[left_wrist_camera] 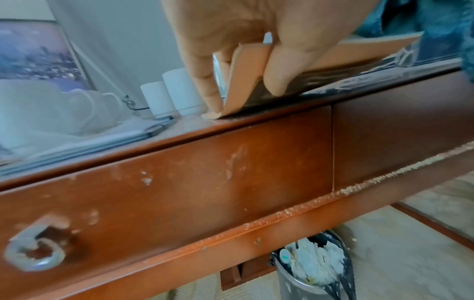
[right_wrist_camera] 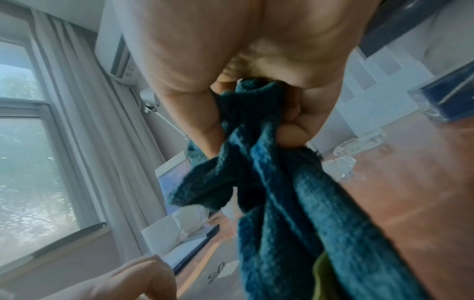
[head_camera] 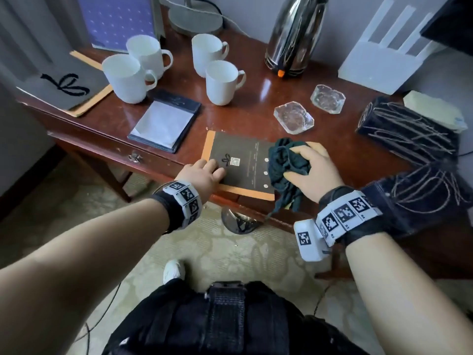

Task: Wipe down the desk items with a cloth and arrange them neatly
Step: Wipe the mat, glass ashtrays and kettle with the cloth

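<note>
- The left hand (head_camera: 204,172) pinches the near left corner of the dark card with the orange border (head_camera: 240,165); the left wrist view shows the thumb under the card and the fingers over it, so that corner is tipped up off the desk (head_camera: 256,88). I judge this steadies the card, or readies it for turning, while the cloth works over it.
- The right hand (head_camera: 311,170) is clenched around the bunched dark teal cloth (head_camera: 286,162), which sits on the card's right part near the desk's front edge, a loose tail hanging over that edge. Balled up like this it gives a firm pad for rubbing.
- The card lies at the front edge, overhanging it slightly, probably drawn close for easy reach.
- Four white mugs (head_camera: 222,82) stand in two loose pairs toward the back left; a notepad in a dark holder (head_camera: 165,124) lies in front of them.
- Two glass ashtrays (head_camera: 294,117) sit right of centre, a steel kettle (head_camera: 297,34) stands at the back edge.
- Writing: the card bears a small bow-like emblem and a QR code (head_camera: 235,161), with rows of fine print and white dots too small to read. A second folder at the left edge (head_camera: 66,85) shows the same emblem; no brand name is legible.
</note>
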Action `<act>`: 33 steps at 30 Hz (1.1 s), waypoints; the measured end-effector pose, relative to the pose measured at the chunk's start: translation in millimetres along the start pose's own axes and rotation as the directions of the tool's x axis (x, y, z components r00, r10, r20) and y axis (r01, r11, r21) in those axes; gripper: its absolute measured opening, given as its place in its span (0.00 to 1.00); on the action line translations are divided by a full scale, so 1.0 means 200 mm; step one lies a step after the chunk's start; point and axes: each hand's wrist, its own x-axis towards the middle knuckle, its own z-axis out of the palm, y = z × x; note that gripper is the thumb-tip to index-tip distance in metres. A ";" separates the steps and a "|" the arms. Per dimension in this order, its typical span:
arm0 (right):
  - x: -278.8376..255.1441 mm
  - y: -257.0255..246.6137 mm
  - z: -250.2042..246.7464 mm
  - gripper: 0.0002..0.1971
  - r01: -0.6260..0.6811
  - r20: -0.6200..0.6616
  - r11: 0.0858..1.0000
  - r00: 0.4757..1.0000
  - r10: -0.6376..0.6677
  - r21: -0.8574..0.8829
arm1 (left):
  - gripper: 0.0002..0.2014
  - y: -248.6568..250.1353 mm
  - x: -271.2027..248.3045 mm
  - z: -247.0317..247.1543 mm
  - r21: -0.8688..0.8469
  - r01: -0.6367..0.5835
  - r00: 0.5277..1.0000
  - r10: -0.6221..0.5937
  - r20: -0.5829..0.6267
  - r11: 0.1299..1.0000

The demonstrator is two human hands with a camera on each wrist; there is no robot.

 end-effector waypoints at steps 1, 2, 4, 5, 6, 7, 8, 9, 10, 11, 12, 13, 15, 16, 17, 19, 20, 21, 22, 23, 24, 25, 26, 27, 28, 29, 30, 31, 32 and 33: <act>0.00 0.00 -0.03 0.19 0.024 -0.004 1.000 1.000 -0.024 0.008 | 0.29 -0.01 -0.02 -0.03 -0.041 0.016 1.000 -0.016 -0.006 0.999; -0.01 0.01 -0.07 0.19 0.047 -0.011 0.999 0.999 -0.047 0.014 | 0.29 -0.02 -0.05 -0.05 -0.103 0.041 0.999 -0.043 -0.023 0.994; -0.01 0.03 -0.15 0.20 0.081 -0.029 0.996 0.996 -0.080 0.035 | 0.28 -0.02 -0.10 -0.11 -0.270 0.102 0.987 -0.131 -0.092 0.957; -0.02 0.04 -0.21 0.20 0.098 -0.048 0.994 0.994 -0.095 0.051 | 0.25 -0.01 -0.12 -0.15 -0.342 0.120 0.975 -0.176 -0.138 0.932; -0.03 0.05 -0.25 0.20 0.117 -0.067 0.991 0.991 -0.113 0.066 | 0.22 -0.01 -0.15 -0.19 -0.401 0.133 0.958 -0.221 -0.183 0.906; -0.03 0.06 -0.30 0.21 0.138 -0.089 0.988 0.987 -0.131 0.075 | 0.19 -0.01 -0.18 -0.23 -0.453 0.143 0.938 -0.266 -0.222 0.880; -0.02 0.07 -0.34 0.21 0.157 -0.112 0.985 0.983 -0.148 0.077 | 0.16 -0.01 -0.21 -0.26 -0.505 0.141 0.915 -0.307 -0.261 0.851; -0.02 0.08 -0.38 0.21 0.173 -0.133 0.982 0.978 -0.163 0.071 | 0.14 0.00 -0.24 -0.30 -0.551 0.135 0.891 -0.345 -0.296 0.823; -0.01 0.09 -0.42 0.21 0.185 -0.148 0.981 0.974 -0.174 0.064 | 0.13 0.00 -0.27 -0.34 -0.585 0.135 0.870 -0.378 -0.315 0.800; 0.00 0.09 -0.44 0.21 0.192 -0.160 0.980 0.971 -0.181 0.058 | 0.13 0.00 -0.29 -0.37 -0.612 0.147 0.859 -0.407 -0.311 0.777; 0.01 0.09 -0.46 0.22 0.192 -0.169 0.980 0.969 -0.180 0.053 | 0.12 0.00 -0.31 -0.40 -0.639 0.169 0.852 -0.437 -0.287 0.750; 0.02 0.09 -0.47 0.22 0.190 -0.176 0.981 0.968 -0.178 0.052 | 0.12 0.00 -0.33 -0.42 -0.669 0.206 0.845 -0.475 -0.247 0.714; 0.04 0.07 -0.46 0.22 0.181 -0.170 0.981 0.971 -0.168 0.063 | 0.14 -0.01 -0.33 -0.44 -0.722 0.277 0.827 -0.540 -0.158 0.635; 0.04 0.06 -0.44 0.22 0.176 -0.156 0.982 0.974 -0.164 0.068 | 0.16 -0.02 -0.32 -0.44 -0.745 0.302 0.820 -0.561 -0.115 0.595; 0.05 0.04 -0.42 0.22 0.169 -0.138 0.983 0.978 -0.158 0.071 | 0.18 -0.03 -0.30 -0.43 -0.765 0.321 0.817 -0.572 -0.074 0.558; 0.07 0.01 -0.36 0.22 0.144 -0.100 0.987 0.986 -0.136 0.076 | 0.22 -0.05 -0.24 -0.39 -0.807 0.329 0.821 -0.571 -0.012 0.490; 0.09 -0.01 -0.33 0.21 0.133 -0.085 0.988 0.988 -0.126 0.078 | 0.23 -0.07 -0.20 -0.37 -0.824 0.331 0.826 -0.563 0.017 0.460; 0.10 -0.03 -0.30 0.21 0.121 -0.074 0.990 0.991 -0.116 0.077 | 0.25 -0.09 -0.15 -0.34 -0.832 0.336 0.833 -0.551 0.045 0.441; 0.12 -0.05 -0.27 0.21 0.106 -0.065 0.992 0.993 -0.102 0.075 | 0.26 -0.11 -0.10 -0.31 -0.835 0.341 0.839 -0.540 0.063 0.432; 0.14 -0.07 -0.24 0.21 0.088 -0.057 0.993 0.995 -0.084 0.072 | 0.26 -0.13 -0.05 -0.29 -0.833 0.345 0.848 -0.524 0.079 0.433; 0.16 -0.09 -0.21 0.20 0.070 -0.048 0.995 0.997 -0.067 0.070 | 0.28 -0.15 0.00 -0.26 -0.832 0.341 0.860 -0.502 0.088 0.437; 0.19 -0.11 -0.18 0.20 0.055 -0.037 0.996 0.998 -0.052 0.066 | 0.31 -0.18 0.03 -0.22 -0.841 0.324 0.877 -0.472 0.095 0.433; 0.22 -0.14 -0.15 0.21 0.041 -0.028 0.997 0.999 -0.040 0.058 | 0.36 -0.20 0.06 -0.18 -0.851 0.297 0.895 -0.436 0.090 0.433; 0.25 -0.16 -0.11 0.21 0.029 -0.020 0.998 0.999 -0.028 0.047 | 0.41 -0.23 0.07 -0.15 -0.836 0.267 0.914 -0.401 0.062 0.479; 0.28 -0.19 -0.07 0.22 0.016 -0.009 0.999 1.000 -0.016 0.036 | 0.45 -0.27 0.08 -0.12 -0.781 0.236 0.935 -0.353 0.021 0.578; 0.32 -0.21 -0.03 0.23 0.005 0.003 1.000 1.000 -0.005 0.026 | 0.47 -0.30 0.09 -0.08 -0.685 0.190 0.961 -0.277 -0.018 0.703; 0.36 -0.22 0.00 0.24 -0.005 0.015 1.000 1.000 0.005 0.019 | 0.47 -0.33 0.09 -0.05 -0.570 0.119 0.984 -0.172 -0.039 0.813; 0.40 -0.24 0.04 0.26 -0.020 0.028 1.000 0.999 0.019 0.018 | 0.45 -0.36 0.10 -0.03 -0.458 0.040 0.998 -0.062 -0.033 0.888; 0.45 -0.26 0.07 0.27 -0.038 0.041 0.999 0.998 0.038 0.017 | 0.43 -0.38 0.11 0.00 -0.363 -0.030 1.000 0.030 -0.006 0.931; 0.49 -0.28 0.11 0.28 -0.054 0.050 0.998 0.997 0.053 0.012 | 0.40 -0.41 0.12 0.02 -0.290 -0.083 0.995 0.095 0.029 0.954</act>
